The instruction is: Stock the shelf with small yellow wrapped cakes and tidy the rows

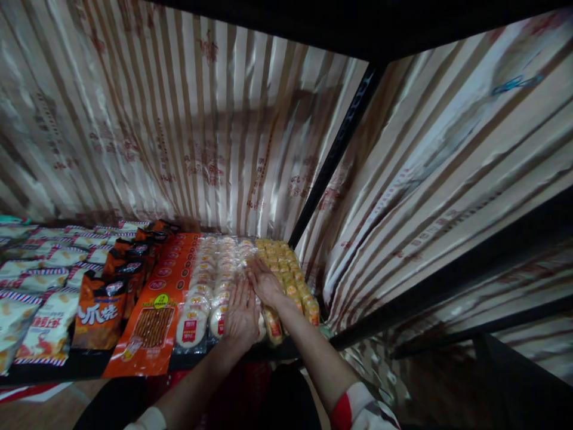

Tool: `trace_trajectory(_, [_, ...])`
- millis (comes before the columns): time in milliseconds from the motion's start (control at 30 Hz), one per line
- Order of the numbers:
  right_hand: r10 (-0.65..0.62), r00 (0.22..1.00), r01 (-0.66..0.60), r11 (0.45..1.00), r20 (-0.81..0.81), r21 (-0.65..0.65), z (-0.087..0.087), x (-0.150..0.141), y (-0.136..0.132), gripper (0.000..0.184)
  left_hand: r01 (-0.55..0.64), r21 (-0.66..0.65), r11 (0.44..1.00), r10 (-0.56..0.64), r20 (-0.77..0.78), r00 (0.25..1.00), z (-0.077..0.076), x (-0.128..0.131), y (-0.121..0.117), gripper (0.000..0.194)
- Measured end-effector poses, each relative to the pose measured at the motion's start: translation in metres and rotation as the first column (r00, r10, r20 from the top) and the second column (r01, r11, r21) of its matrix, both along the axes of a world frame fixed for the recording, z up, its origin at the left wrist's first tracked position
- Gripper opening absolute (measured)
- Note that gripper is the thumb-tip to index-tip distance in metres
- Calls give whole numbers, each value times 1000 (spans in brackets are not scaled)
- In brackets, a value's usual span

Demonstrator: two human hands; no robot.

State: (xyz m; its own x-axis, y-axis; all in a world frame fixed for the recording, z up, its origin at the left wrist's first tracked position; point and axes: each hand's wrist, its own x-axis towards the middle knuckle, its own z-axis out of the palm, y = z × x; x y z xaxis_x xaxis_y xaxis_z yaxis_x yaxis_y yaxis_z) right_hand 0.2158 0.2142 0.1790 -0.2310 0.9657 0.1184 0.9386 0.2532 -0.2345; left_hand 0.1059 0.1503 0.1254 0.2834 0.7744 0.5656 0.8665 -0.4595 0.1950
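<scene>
My left hand (242, 313) lies flat, fingers stretched out, on a row of clear packets of round white cakes (197, 298) on a dark shelf (85, 364). My right hand (265, 282) rests just beyond it, fingers curled over the seam between the white cakes and a row of yellow snack packets (290, 280). I cannot make out whether the right hand grips a packet.
Orange flat packs (154, 325), dark orange bags (101, 313) and white striped bags (42, 298) fill the shelf to the left. Striped sheeting (179, 119) hangs behind and to the right. A black upright post (335, 149) stands at the shelf's right end.
</scene>
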Motion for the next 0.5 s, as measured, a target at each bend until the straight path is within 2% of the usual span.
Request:
trace_trajectory(100, [3, 999, -5, 999, -32, -52, -8, -26, 17, 52, -94, -33, 995, 93, -40, 995, 1, -26, 16, 47])
trace_trajectory(233, [-13, 1000, 13, 999, 2, -51, -17, -47, 38, 54, -203, -110, 973, 193, -95, 977, 5, -55, 38, 48])
trace_trajectory(367, [-94, 994, 100, 991, 62, -90, -25, -58, 46, 57, -197, -177, 964, 174, -134, 976, 1, -70, 48, 46])
trace_trajectory(500, [-163, 982, 171, 981, 93, -91, -28, -66, 46, 58, -190, -119, 974, 176, -119, 977, -4, -70, 48, 44])
